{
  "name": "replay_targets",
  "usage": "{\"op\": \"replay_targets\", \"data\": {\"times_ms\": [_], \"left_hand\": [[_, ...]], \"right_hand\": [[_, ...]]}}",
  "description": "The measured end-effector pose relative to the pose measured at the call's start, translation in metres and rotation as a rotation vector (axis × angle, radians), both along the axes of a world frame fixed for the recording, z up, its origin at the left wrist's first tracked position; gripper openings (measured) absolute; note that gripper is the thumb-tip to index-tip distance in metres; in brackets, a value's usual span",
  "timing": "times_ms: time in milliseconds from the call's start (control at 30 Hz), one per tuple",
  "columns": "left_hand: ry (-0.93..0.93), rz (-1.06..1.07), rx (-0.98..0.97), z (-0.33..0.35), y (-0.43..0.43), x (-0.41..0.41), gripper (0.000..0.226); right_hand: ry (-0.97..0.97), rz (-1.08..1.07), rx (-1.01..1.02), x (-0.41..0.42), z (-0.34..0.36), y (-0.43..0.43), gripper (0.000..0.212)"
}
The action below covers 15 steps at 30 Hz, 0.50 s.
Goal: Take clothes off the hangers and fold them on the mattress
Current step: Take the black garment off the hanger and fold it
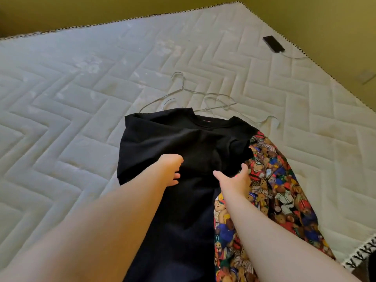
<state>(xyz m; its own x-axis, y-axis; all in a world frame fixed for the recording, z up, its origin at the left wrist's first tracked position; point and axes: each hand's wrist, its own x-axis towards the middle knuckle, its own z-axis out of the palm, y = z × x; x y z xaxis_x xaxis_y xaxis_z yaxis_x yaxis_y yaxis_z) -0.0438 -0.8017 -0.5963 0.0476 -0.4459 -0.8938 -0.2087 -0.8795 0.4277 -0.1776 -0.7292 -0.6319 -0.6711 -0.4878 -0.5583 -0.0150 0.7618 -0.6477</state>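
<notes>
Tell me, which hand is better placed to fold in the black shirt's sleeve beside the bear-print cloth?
Right, likely: the right hand is open beside that sleeve; the left hand, fingers curled, sits on the black shirt's far side.

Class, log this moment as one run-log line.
black shirt: spread on mattress | left hand: curled on shirt, grip unclear | right hand: open at shirt edge | hangers: bare, beyond collar

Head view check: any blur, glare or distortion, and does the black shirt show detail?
Head view: wide-angle bending bows the mattress edges; light is soft and even, no glare; the black shirt is so dark its folds barely read; left hand and right hand look slightly soft; wire hangers are faint.
</notes>
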Motion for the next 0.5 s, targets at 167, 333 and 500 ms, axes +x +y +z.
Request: {"op": "replay_targets", "data": {"times_ms": [167, 333, 500], "left_hand": [[0.180, 0.382, 0.196, -0.043, -0.001, -0.013, 0.065], [0.237, 0.636, 0.075, -0.064, -0.009, -0.052, 0.046], [0.395, 0.729, -0.016, -0.077, -0.007, -0.082, 0.035]], "right_hand": [[-0.123, -0.259, -0.104, -0.017, -0.033, -0.031, 0.094], [-0.128, -0.245, -0.135, -0.058, -0.055, -0.038, 0.014], [-0.216, -0.293, -0.209, -0.100, -0.052, -0.028, 0.023]]}}
